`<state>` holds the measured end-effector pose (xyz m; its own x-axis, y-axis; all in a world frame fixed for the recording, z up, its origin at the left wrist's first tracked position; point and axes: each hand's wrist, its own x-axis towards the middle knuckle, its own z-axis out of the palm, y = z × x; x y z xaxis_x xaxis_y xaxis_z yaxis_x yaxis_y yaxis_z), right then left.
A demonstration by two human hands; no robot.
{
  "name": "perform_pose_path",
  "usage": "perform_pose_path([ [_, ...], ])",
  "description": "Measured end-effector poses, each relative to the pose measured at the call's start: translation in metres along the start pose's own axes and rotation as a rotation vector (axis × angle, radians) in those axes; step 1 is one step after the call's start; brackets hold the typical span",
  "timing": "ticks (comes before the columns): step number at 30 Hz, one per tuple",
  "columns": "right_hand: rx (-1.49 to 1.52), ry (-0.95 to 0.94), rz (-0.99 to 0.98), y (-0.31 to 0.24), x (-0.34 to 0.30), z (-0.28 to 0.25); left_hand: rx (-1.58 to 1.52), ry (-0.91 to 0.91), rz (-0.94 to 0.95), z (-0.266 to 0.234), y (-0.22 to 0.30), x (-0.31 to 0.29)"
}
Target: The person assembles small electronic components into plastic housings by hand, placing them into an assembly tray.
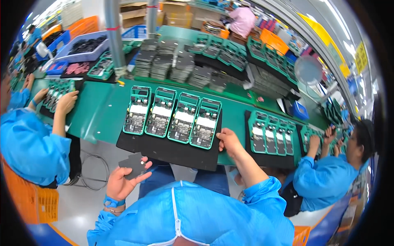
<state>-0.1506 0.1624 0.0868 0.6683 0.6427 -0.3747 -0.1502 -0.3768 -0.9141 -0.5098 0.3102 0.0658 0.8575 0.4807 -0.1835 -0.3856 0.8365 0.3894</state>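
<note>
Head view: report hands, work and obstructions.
Left hand: holds dark flat plate near black mat's front edge. Right hand: at mat's right edge, contact unclear. Four green-framed units in a row on mat, nothing covering them.

Long white tube lamps (337, 18) are shining at the upper right, and bright, cool light is filling the workplace. The smooth green tabletop (98, 112) is showing a pale sheen toward the left, while the shiny blue fabric jacket (152, 221) is catching soft highlights along its folds. White rectangular strips (184, 116) are glowing strongly against darker circuit boards (179, 132). A round black border is covering the corners, and straight edges are bending near it. The nearer centre is appearing fairly sharp; the distant pink-clothed person (242, 21) is looking soft.
</note>
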Motion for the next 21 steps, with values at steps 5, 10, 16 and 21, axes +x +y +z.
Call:
perform_pose_path([
  [5,-0.385,0.263,-0.053,0.000,-0.019,0.014,0.111,-0.076,-0.158,-0.008,0.027,0.046],
  [10,-0.787,0.300,-0.550,-0.008,-0.073,0.048,0.271,-0.188,-0.309,0.021,-0.009,0.080],
  [16,-0.793,-0.174,-0.893,0.010,-0.103,0.074,0.231,-0.235,-0.507,0.038,-0.052,0.093],
  [21,-0.924,-0.182,-0.901,-0.008,-0.090,0.049,0.074,-0.247,-0.509,0.035,-0.049,0.087],
])
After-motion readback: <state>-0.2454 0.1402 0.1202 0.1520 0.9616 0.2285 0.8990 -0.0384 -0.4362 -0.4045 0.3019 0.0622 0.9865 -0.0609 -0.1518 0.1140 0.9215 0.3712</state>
